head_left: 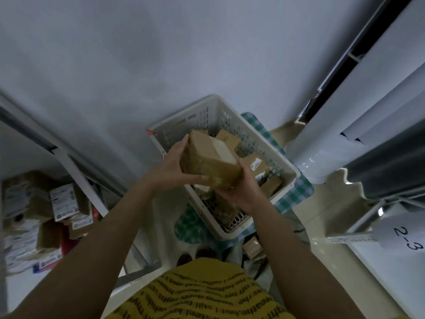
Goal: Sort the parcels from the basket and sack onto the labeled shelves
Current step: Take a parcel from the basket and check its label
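Observation:
I hold a brown cardboard parcel [210,160] wrapped in tape, with a pale label on top, above a white plastic basket [174,130]. My left hand [174,164] grips its left side, thumb along the near face. My right hand [247,187] cups the parcel's lower right corner from below. Several more brown parcels [255,164] lie inside the basket. A small brown parcel [252,247] lies in the grey sack [257,268] on the floor near my feet.
A white shelf [78,178] on the left carries several labelled boxes [63,202]. On the right stands another white shelf with a paper label "2-3" [407,240]. The basket stands on a green checked cloth [296,194]. A white wall is ahead.

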Available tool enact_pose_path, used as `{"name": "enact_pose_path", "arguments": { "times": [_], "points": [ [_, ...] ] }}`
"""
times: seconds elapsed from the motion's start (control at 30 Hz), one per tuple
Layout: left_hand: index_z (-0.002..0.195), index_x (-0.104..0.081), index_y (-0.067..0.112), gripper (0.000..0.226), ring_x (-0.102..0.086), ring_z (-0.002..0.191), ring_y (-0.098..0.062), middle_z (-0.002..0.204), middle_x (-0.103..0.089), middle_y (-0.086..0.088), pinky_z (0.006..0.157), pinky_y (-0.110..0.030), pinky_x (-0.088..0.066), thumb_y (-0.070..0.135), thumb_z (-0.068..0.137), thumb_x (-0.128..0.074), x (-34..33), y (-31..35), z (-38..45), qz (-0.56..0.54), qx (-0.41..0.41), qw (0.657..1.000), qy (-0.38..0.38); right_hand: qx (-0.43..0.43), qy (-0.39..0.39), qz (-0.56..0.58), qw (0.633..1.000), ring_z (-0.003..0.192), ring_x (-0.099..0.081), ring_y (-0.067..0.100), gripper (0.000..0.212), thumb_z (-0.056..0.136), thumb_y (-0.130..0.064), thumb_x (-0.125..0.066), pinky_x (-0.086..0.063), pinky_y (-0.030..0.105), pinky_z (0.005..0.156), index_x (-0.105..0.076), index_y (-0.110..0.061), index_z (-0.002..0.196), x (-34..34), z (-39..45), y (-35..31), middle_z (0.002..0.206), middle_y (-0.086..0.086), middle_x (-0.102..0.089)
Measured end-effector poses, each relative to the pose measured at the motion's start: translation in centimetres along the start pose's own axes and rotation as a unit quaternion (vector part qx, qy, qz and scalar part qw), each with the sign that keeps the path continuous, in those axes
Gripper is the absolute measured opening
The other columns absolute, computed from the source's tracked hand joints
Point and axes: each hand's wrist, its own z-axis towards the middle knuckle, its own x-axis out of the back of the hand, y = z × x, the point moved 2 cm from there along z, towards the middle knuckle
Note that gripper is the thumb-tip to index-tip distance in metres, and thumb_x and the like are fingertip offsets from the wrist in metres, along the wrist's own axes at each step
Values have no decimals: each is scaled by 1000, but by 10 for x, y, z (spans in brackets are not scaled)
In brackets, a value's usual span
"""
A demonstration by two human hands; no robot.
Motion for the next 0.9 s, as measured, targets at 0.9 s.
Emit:
{"name": "enact_pose_path", "arguments": {
  "times": [0.9],
  "points": [
    [131, -45, 29, 68, -57, 113, -36, 127, -52, -12, 92, -51, -50, 66, 74, -47, 5, -10, -21, -453, 245, 855, -55, 184, -137, -436, 870, 138, -37, 15, 104, 56, -29, -89, -39, 49, 111, -33, -44, 143, 0, -18, -23, 147, -10, -40]
  ]
}}
